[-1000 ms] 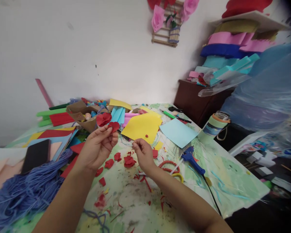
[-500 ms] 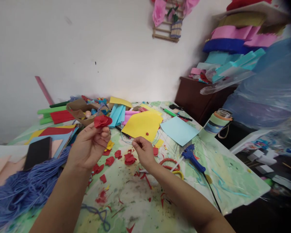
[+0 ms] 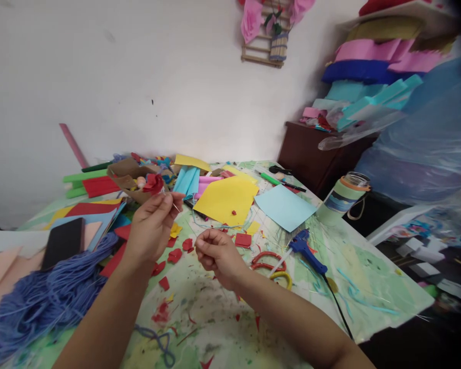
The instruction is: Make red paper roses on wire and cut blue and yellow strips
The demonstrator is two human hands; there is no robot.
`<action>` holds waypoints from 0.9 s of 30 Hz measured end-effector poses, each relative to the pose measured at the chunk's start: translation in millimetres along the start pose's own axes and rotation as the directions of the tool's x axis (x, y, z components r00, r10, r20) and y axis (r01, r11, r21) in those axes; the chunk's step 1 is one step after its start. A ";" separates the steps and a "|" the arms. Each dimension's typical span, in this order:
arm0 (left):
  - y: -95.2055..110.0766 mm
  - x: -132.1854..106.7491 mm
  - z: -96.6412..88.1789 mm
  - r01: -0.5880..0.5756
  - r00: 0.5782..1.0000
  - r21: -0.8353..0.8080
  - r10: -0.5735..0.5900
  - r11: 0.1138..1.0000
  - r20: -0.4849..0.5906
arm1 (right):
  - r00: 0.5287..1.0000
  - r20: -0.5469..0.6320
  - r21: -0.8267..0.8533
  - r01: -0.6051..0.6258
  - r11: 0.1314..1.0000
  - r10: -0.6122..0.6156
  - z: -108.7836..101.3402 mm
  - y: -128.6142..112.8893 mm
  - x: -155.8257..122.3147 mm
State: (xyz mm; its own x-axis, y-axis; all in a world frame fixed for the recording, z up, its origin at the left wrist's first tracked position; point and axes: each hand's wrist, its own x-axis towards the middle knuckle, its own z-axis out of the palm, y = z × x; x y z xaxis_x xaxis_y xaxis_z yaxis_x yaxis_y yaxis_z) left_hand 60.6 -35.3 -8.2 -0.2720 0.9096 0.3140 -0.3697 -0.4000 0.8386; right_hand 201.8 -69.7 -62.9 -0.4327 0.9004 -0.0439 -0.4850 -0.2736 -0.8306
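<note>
Half a second earlier the flower (image 3: 153, 183) had lain nearly flat over the left hand (image 3: 148, 230), and the right hand (image 3: 221, 259) had stood farther off. Now the flower had tipped up and shifted left, above the left fingertips, in front of the box (image 3: 127, 177). The right hand had come lower and nearer, and a thin strand (image 3: 176, 207) showed between the hands.

The left hand pinched the flower near its base; the right had its fingertips closed at the strand's lower end. The bloom pointed up and leftward, the strand's long axis slanting down to the right.

Scissors (image 3: 269, 261) and a glue gun (image 3: 305, 251) lay right of the right hand on the tabletop (image 3: 369, 287); yarn (image 3: 54, 292) lay beside the left forearm.
</note>
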 end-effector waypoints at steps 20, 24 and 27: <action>7.6 -33.9 12.9 -0.517 0.834 0.737 -0.450 -0.436 0.320 | 0.562 0.326 -0.917 0.383 -0.110 -0.761 -30.1 -43.5 -0.7; 9.1 -40.7 16.1 -0.527 0.831 0.713 -0.455 -0.461 0.320 | 0.653 0.343 -0.932 0.325 -0.160 -0.675 -31.4 -31.3 6.1; 8.7 -45.8 20.8 -0.540 0.824 0.704 -0.459 -0.461 0.331 | 0.728 0.311 -0.950 0.238 -0.200 -0.611 -32.6 -25.5 9.7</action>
State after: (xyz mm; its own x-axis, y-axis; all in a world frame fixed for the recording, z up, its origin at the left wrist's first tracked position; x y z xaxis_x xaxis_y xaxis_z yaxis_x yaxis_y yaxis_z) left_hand 88.3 -78.1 -6.0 0.2400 0.9705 0.0214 0.9430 -0.2278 -0.2426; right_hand 234.8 -43.0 -60.3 -0.2550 0.7174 0.6483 0.7160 0.5907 -0.3720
